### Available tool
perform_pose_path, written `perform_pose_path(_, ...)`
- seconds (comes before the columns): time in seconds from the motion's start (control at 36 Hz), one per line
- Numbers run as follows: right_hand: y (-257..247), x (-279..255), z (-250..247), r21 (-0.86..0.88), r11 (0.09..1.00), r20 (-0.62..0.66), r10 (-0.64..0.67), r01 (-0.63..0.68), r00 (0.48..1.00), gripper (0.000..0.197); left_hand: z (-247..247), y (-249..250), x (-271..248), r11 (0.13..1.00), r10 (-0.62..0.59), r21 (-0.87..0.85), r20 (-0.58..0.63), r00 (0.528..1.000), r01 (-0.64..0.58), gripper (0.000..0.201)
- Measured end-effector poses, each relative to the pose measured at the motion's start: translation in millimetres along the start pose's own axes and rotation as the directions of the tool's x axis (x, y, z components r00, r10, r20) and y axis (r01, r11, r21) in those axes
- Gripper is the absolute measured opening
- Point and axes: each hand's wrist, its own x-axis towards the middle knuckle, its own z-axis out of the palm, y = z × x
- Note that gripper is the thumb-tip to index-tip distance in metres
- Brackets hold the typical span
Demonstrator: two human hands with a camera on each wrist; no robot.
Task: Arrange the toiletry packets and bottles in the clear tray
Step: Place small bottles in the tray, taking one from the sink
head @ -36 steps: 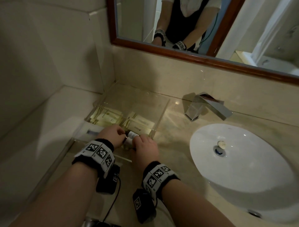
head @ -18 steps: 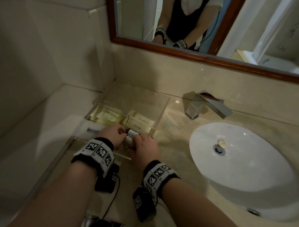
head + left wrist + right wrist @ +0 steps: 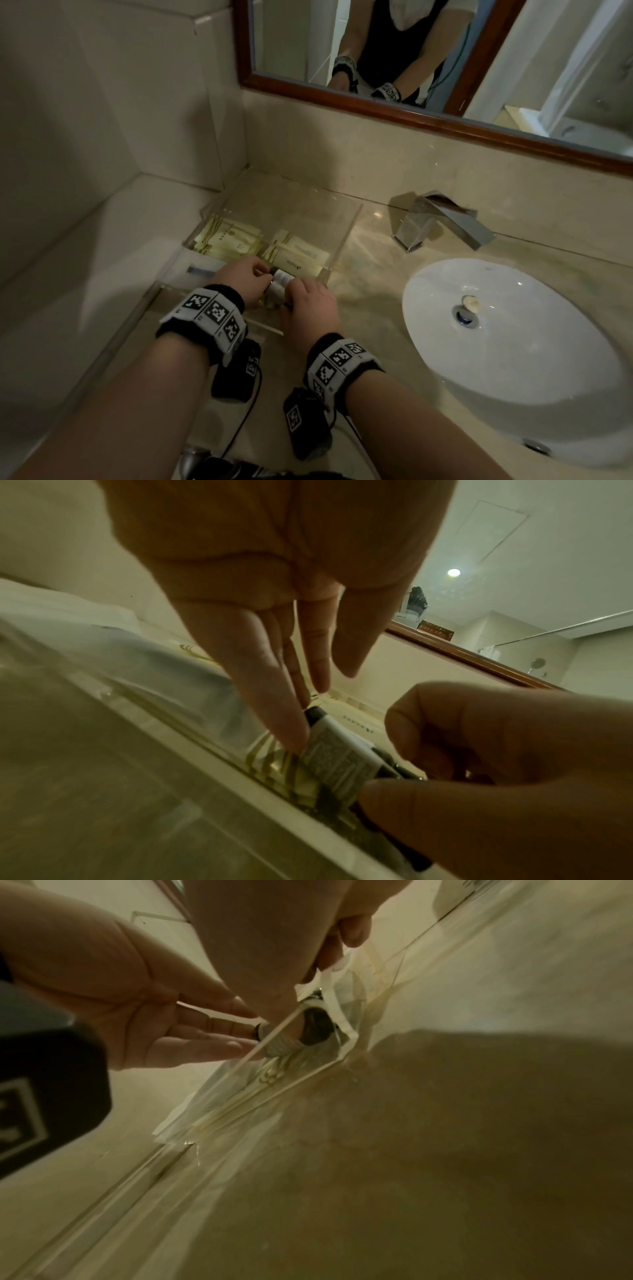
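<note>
Head view: bottle (image 3: 281,280) barely shifted inside clear tray (image 3: 346,229); left hand (image 3: 244,283) fingers straight against it, right hand (image 3: 310,308) pinching it; seating continues.

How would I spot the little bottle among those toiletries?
Left of the white sink sits a clear tray. At its near edge both hands meet on the small bottle. Unlike the flat cream packets behind, it is round, white-labelled and dark-capped.
</note>
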Motion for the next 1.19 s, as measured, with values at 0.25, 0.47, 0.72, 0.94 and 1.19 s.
perform_pose_path(0.25,-1.1,1.7,1.4,-0.03,0.999,0.053,-0.042,0.043,0.998,0.023,-2.4,1.7,3.6,0.998,-0.017,0.052,-0.047,0.999,0.02,0.02)
perform_pose_path(0.47,0.3,1.1,-0.7,-0.039,0.998,0.057,-0.053,0.056,0.997,0.022,-2.5,5.3,1.4,0.984,0.002,0.181,-0.032,0.999,0.004,0.026)
perform_pose_path(0.72,1.0,0.4,0.0,-0.033,0.998,0.094,-0.051,0.054,0.994,0.024,-3.8,1.8,0.6,0.983,-0.003,0.181,-0.042,0.999,0.011,0.025)
perform_pose_path(0.94,2.9,-0.4,1.1,0.015,1.0,-0.002,-0.016,0.016,1.0,0.023,-8.9,4.3,-2.4,0.972,0.028,0.234,-0.09,0.996,-0.006,0.027)
perform_pose_path(1.19,30.6,-8.6,-23.6,0.086,0.992,-0.102,0.097,-0.089,0.99,0.046,-6.9,21.8,-13.8,0.966,0.133,0.241,-0.147,0.98,-0.095,0.032)
